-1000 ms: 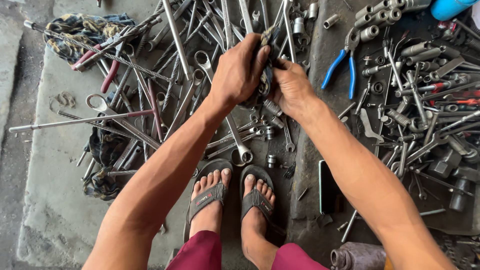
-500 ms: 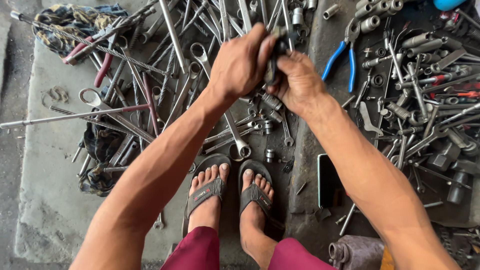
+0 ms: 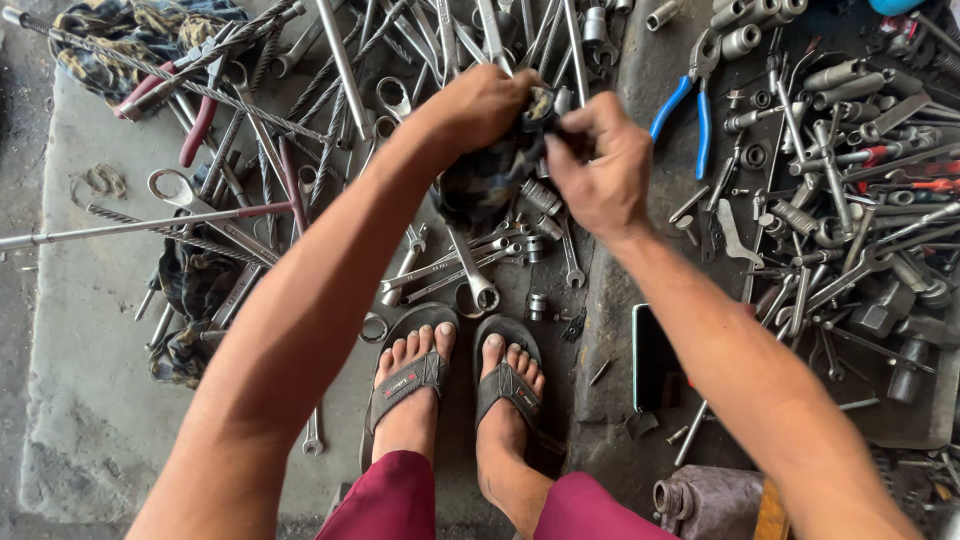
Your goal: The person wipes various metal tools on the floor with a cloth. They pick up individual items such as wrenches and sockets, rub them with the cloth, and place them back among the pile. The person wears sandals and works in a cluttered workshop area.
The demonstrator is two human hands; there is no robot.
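Both hands meet at upper centre of the frame, over the floor. Left hand (image 3: pixel 478 100) bunches a dark checked rag (image 3: pixel 490 180); its fingers are closed on the cloth, which hangs down below the fist. Right hand (image 3: pixel 600 165) has its fingers pinched shut on a small metal piece (image 3: pixel 562 100) at the rag's top edge; too small and blurred to identify.

Judgement: the step in hand looks like wiping the piece. To do it well, keep the pinch firm, turn the piece inside a fresh fold of cloth, and let the loose tail hang clear of the spanners (image 3: pixel 470 265) lying directly below.

Blue-handled pliers (image 3: pixel 685 110) lie just right of the hands; sockets and bits crowd the right of the frame. Sandalled feet (image 3: pixel 455 380) at lower centre.
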